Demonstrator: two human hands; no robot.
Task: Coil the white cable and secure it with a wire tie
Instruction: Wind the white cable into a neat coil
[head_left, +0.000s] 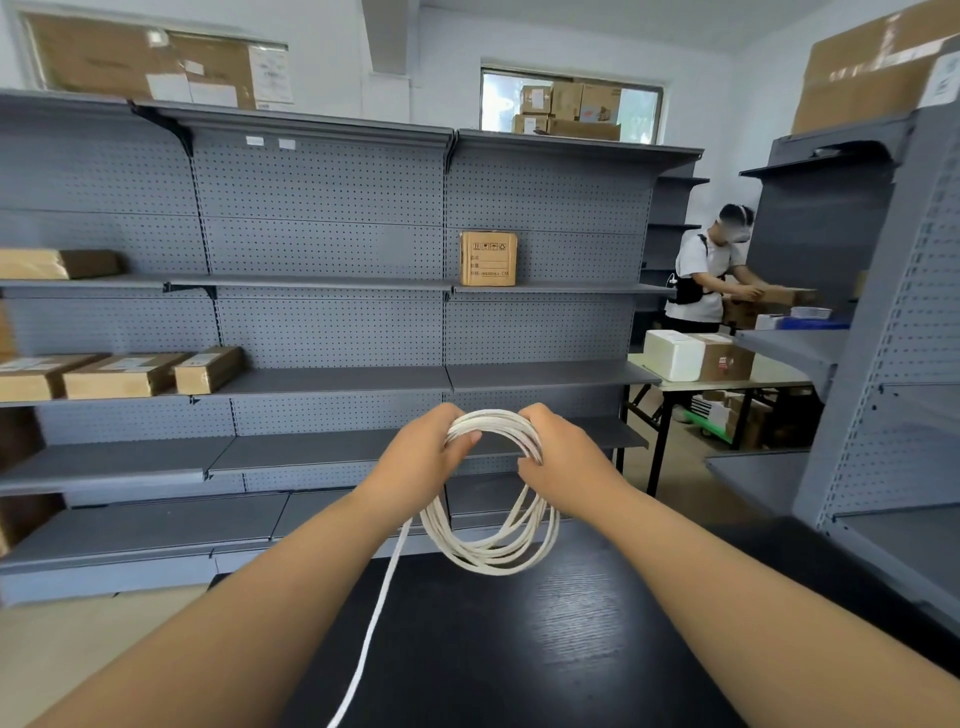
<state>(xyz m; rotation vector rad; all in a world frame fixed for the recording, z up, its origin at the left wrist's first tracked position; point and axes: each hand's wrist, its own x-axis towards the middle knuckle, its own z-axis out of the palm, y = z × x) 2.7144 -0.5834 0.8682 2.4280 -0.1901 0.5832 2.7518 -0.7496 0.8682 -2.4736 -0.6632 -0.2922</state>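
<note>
The white cable (488, 551) hangs as a coil of several loops in front of me, above the far end of a black table (519, 649). My left hand (421, 452) grips the top left of the coil and my right hand (561, 452) grips the top right. One loose strand runs from under my left hand down and to the left, over the table's near edge and out of view. No wire tie is visible.
Grey pegboard shelving (332, 280) faces me, with cardboard boxes (124, 371) on the left and one box (487, 258) in the middle. More shelving (893, 322) stands at the right. A person (701, 275) handles boxes at a folding table (727, 382) at the back right.
</note>
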